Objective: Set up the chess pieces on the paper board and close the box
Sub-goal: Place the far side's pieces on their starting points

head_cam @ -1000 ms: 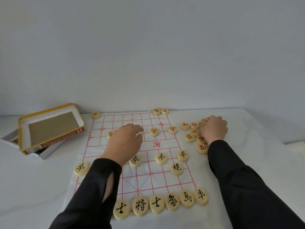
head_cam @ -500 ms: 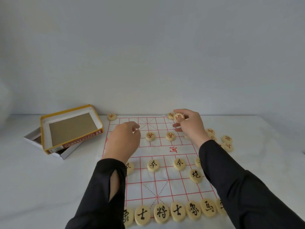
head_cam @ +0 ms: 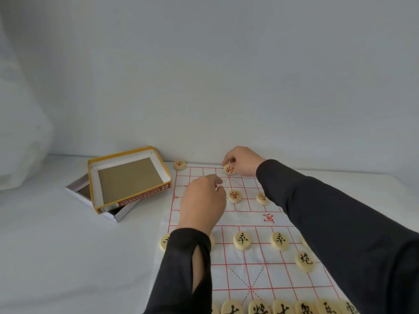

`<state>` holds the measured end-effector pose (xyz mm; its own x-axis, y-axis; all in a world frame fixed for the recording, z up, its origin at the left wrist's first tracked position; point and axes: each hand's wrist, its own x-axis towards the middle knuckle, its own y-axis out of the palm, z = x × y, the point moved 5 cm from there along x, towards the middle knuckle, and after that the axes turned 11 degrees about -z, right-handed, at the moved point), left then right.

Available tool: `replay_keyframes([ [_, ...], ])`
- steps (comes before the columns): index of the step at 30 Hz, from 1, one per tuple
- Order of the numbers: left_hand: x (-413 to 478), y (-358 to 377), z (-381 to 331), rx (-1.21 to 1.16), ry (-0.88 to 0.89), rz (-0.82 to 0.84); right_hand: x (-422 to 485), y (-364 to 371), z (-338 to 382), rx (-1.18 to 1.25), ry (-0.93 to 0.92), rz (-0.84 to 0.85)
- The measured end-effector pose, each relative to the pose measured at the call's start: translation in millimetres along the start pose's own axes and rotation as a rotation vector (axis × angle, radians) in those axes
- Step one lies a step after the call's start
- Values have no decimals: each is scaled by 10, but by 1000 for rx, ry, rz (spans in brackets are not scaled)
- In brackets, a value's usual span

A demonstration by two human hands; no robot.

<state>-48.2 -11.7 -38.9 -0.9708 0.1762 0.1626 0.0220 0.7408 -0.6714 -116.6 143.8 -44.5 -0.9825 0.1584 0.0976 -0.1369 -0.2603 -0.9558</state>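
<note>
A white paper board (head_cam: 247, 268) with a red grid lies on the table. My right hand (head_cam: 243, 160) pinches a red-lettered wooden piece (head_cam: 229, 169) at the middle of the board's far edge. My left hand (head_cam: 203, 201) hovers over the left half of the board with fingers loosely curled; whether it holds anything is hidden. Red pieces (head_cam: 235, 196) stand in a row behind it, and another red piece (head_cam: 179, 165) sits at the far left corner. Black-lettered pieces (head_cam: 242, 240) fill the near half, with a row (head_cam: 259, 308) along the bottom edge.
The yellow-rimmed box lid (head_cam: 129, 177) lies upside down, tilted across the white box base (head_cam: 78, 188), left of the board. A grey wall rises just behind the table. White tablecloth stretches to the left and near left.
My right hand carried a red piece leftward along the far edge to the board's centre column. The view swung left, and my left hand stayed over the board's left half.
</note>
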Motion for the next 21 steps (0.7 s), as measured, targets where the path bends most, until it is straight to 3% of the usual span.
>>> replay_keyframes([
  [8, 6, 40, -32, 2, 21, 11, -39, -14, -137, -51, -46, -200],
  [21, 3, -38, 6, -55, -12, -16, 27, 203, 24, -156, -117, -18],
])
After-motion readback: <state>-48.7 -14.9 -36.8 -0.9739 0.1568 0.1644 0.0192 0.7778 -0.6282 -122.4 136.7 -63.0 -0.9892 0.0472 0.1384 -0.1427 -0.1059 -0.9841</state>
